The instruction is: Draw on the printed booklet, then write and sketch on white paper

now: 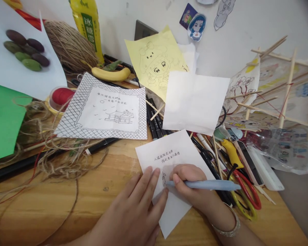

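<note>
A white sheet of paper [178, 213] lies slanted on the wooden table, with two lines of handwritten characters near its top and a small dark drawn mark below them. My left hand [140, 201] rests flat on the sheet's left side, fingers stretched out. In my right hand [191, 182] is a light blue pen [215, 185], pinched between thumb and fingers. Its tip is beside the drawn mark, and its barrel points right. Just behind sits a finished-looking drawing [110, 112] of a house inside a cross-hatched border.
A yellow drawing [156, 61] and a blank white sheet [195, 102] lean at the back. Tangled twine [66, 160] spreads left. A banana [110, 74] and yellow bottle [88, 27] stand behind. Red-handled scissors [248, 191], black markers [154, 119] and a stick frame [287, 89] crowd the right.
</note>
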